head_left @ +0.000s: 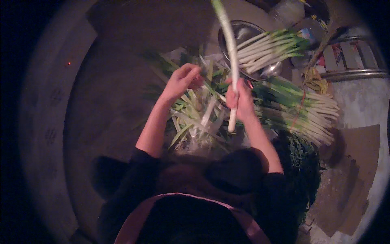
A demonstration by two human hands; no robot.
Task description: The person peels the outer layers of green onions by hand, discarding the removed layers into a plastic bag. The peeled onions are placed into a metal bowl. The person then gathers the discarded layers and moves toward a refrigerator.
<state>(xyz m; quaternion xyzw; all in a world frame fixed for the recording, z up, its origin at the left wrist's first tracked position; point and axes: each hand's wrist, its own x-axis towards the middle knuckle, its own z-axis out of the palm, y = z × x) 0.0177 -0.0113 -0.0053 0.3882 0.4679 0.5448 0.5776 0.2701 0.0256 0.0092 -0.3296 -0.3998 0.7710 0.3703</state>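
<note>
My right hand [240, 99] is closed round the white stalk of a long green onion [231, 44]. The stalk stands nearly upright in the picture, its white end below my fist and its green end reaching the top edge. A small red thing shows beside my right fingers, too little of it to name. To the left, my left hand [185, 81] has its fingers curled together; whatever they hold, if anything, is hidden. Below and between both hands lies a loose heap of peeled onion leaves and trimmings [199, 116].
A metal bowl [222, 44] at the upper right has a bunch of cleaned green onions [264, 51] across it. A tied bundle of green onions [313, 110] lies to the right, dark leafy greens [304, 162] nearer me. Flattened cardboard [345, 183] and a metal-rimmed rack [353, 74] are farther right.
</note>
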